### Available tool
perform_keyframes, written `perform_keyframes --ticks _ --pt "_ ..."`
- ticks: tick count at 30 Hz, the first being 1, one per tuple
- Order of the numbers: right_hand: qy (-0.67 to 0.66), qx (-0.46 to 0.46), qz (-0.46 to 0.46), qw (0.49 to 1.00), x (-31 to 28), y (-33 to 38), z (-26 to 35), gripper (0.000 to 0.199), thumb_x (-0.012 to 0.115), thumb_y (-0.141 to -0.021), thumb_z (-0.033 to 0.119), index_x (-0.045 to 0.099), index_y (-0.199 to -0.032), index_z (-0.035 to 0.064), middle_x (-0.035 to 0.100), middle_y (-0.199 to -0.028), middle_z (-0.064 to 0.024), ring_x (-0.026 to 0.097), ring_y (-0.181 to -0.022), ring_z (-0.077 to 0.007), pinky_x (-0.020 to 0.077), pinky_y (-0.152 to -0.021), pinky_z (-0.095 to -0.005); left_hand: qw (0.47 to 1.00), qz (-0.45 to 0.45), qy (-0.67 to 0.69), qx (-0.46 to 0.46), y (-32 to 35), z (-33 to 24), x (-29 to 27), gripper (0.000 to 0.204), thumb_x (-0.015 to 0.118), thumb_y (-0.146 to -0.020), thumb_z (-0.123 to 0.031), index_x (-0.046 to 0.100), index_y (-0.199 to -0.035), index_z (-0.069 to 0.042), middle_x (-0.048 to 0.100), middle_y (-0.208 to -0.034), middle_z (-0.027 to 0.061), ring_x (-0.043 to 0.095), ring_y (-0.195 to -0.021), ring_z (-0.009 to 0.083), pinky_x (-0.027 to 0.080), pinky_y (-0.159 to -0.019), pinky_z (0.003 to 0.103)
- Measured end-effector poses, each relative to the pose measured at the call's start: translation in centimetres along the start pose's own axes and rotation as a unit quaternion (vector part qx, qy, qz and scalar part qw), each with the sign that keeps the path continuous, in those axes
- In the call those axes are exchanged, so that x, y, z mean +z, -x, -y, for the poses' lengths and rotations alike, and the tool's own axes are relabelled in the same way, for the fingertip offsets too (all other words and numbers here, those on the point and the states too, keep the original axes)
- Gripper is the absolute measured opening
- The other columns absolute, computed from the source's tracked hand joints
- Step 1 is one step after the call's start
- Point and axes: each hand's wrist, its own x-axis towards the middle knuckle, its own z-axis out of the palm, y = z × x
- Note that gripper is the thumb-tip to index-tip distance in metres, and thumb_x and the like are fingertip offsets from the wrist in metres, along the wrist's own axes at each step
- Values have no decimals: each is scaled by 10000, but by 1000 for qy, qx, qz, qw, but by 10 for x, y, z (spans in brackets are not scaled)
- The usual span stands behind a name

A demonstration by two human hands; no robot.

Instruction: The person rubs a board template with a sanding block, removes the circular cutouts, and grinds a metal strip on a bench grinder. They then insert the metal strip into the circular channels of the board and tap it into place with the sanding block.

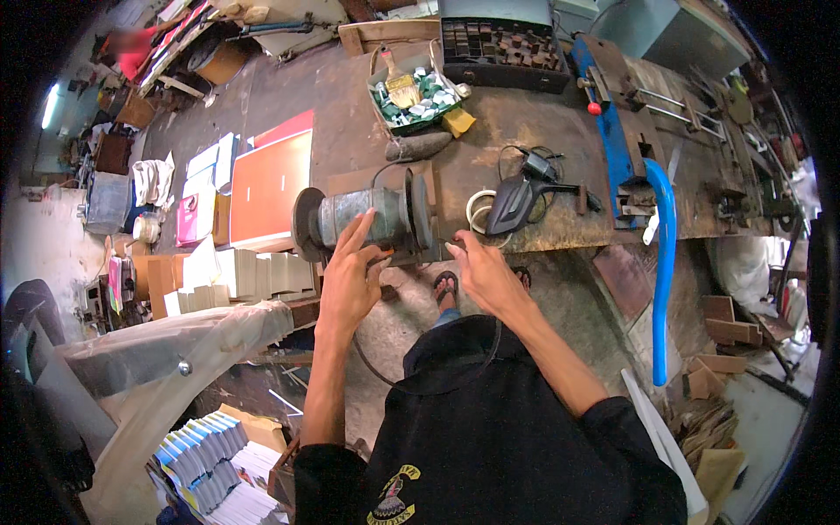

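A grey bench grinder point(363, 217) with a wheel at each end stands at the near edge of the workbench. My left hand point(348, 276) reaches onto its housing, two fingers stretched out against the metal. Beside that hand's thumb shows a small orange piece point(385, 252); whether it is touched is unclear. Just right of the grinder's right wheel point(420, 210), my right hand point(486, 273) is closed in a pinch. A small dark piece point(450, 245) shows at its fingertips, its kind too small to tell. A dark cable point(372, 372) loops below the hands.
A dark corded power tool point(516, 203) lies to the right. Behind are a tray of green and white pieces point(413, 105) with a brush point(402, 87), and a case of small blocks point(503, 52). Orange folders point(271, 192) lie left; a blue tube point(662, 280) hangs right.
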Motion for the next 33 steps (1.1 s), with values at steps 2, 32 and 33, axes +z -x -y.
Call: perform_keyframes --ticks 2,32,33 --pt "21 42 19 999 -1 -2 -2 195 507 -970 131 521 -868 -35 594 -692 -290 590 -695 -498 455 -608 -566 999 -6 39 -1 -1 7 5 154 703 -746 37 703 -900 34 458 -1465 159 447 -1336 369 358 -1118 421" --pt "42 5 48 998 20 -6 -21 191 494 -943 104 552 -877 -66 568 -649 -325 602 -649 -503 475 -554 -554 995 -19 102 -13 1 15 16 176 604 -649 174 645 -804 102 402 -1482 197 378 -1370 387 281 -1163 479" --pt "48 6 46 998 22 -7 -22 167 488 -929 82 554 -887 -65 569 -652 -327 603 -653 -505 475 -561 -559 995 -18 101 -14 2 15 16 176 604 -649 174 645 -804 102 402 -1482 197 378 -1370 387 281 -1163 479"
